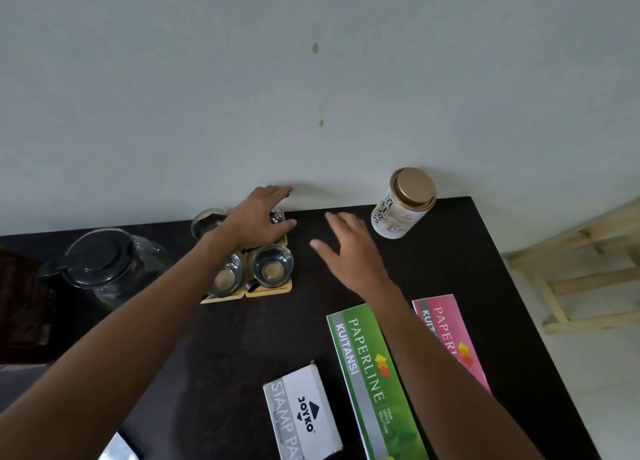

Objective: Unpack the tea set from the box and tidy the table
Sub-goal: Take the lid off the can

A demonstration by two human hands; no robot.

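Note:
Several small glass cups stand on wooden coasters (268, 291) near the back of the dark table (225, 348). My left hand (258, 218) rests over the far right cup (277, 216), fingers curled around it. Another cup (272, 267) stands in front, one (227, 276) is beside my forearm, and one (207, 222) is at the back left. A glass teapot with a black lid (104, 262) stands to the left. My right hand (349, 251) hovers to the right of the cups, fingers spread, holding nothing.
A tin with a gold lid (403, 203) stands at the back right by the wall. A green receipt book (375, 383), a pink one (450, 338) and a stamp pad box (301, 414) lie near the front. A wooden frame (571, 269) stands beyond the table's right edge.

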